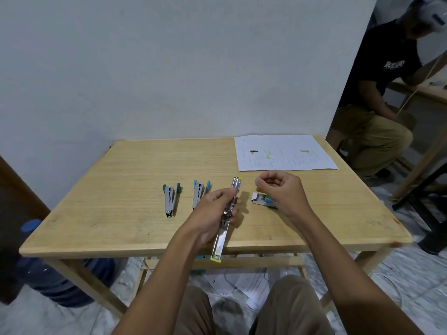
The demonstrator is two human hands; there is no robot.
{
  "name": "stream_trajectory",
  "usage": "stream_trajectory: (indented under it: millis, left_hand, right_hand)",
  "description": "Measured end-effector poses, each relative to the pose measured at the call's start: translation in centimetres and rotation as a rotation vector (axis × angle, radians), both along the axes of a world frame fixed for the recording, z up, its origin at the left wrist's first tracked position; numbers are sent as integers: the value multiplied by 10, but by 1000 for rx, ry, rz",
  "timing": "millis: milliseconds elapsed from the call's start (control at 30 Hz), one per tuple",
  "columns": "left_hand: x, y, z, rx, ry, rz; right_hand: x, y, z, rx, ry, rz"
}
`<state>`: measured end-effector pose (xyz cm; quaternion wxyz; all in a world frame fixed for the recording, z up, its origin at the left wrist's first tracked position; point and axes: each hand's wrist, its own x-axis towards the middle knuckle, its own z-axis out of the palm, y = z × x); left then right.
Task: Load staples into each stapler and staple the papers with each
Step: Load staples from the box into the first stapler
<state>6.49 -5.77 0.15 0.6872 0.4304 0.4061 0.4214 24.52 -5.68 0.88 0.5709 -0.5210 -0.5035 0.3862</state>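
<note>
The yellow stapler (221,238) is held in the left hand (210,213), above the near middle of the desk (121,189). It is swung wide open into one long line. Its far end points away over the desk, and its yellow-tipped near end sticks out past the desk's front edge. The fingers of the left hand are curled around its middle.

The staple box (263,199) is seen just to the right of the stapler, lying on the desk with its flap open. The right hand (280,189) is held over the box and hides part of it. The fingers are curled in, and a pale bit (257,183) is pinched at the tips. It is too small to tell what it is.

The blue stapler (199,192) lies just left of the left hand, and part of it is hidden behind that hand. The green stapler (170,197) lies further left, apart from it. The papers (285,153) are spread at the far right corner of the desk.

A big blue bottle (48,274) stands on the floor under the left side. A seated person (377,93) is seen at the far right.
</note>
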Motion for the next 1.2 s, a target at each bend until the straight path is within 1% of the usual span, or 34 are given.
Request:
stream_trajectory:
  millis: [100,133,233,300,467,633,833,933,1033,1200]
  left_hand:
    - [-3,2,-10,-36,-94,-65]
    - [-4,3,-13,-49,-138,-84]
    - [-8,6,-17,-94,-263,-145]
    - [-8,8,-18,-115,-299,-177]
    - [-8,12,-22,-107,-295,-159]
    - [-8,12,-23,-78,-287,-158]
    - [-9,12,-22,-124,-340,-177]
    - [-9,11,-21,-139,-350,-170]
    - [-9,12,-21,-148,-364,-172]
    - [-9,12,-22,-170,-381,-164]
  right_hand:
    - [-8,-1,-4,-48,107,56]
    - [-10,-1,-6,-53,112,76]
    - [-18,-3,-8,-50,41,97]
    - [-23,-4,-9,-21,-27,116]
    - [-31,-4,-8,76,-220,107]
    - [-34,-5,-12,41,-263,75]
    - [-37,-5,-15,119,-378,63]
    - [-37,-2,-16,98,-426,67]
    - [-35,0,-16,63,-381,73]
    - [-33,2,-9,12,-450,126]
